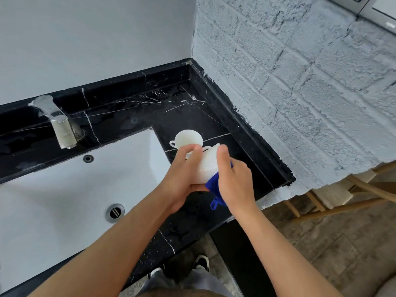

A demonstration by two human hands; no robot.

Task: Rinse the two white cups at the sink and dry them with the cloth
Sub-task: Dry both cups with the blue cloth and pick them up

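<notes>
One white cup (188, 138) stands upright on the black marble counter (216, 123) to the right of the sink, its handle pointing left. In front of it my left hand (182, 174) grips a second white cup (206, 166) from the left side, above the counter. My right hand (232, 176) presses a blue cloth (214, 189) against that cup's right and lower side. Much of the cloth is hidden under my right palm; a loop of it hangs below.
A white sink basin (64, 200) with a drain (115, 212) fills the left. A metal faucet (59, 123) stands behind it. A white brick wall (300, 82) bounds the counter on the right. Wooden chair legs (342, 200) stand on the floor at right.
</notes>
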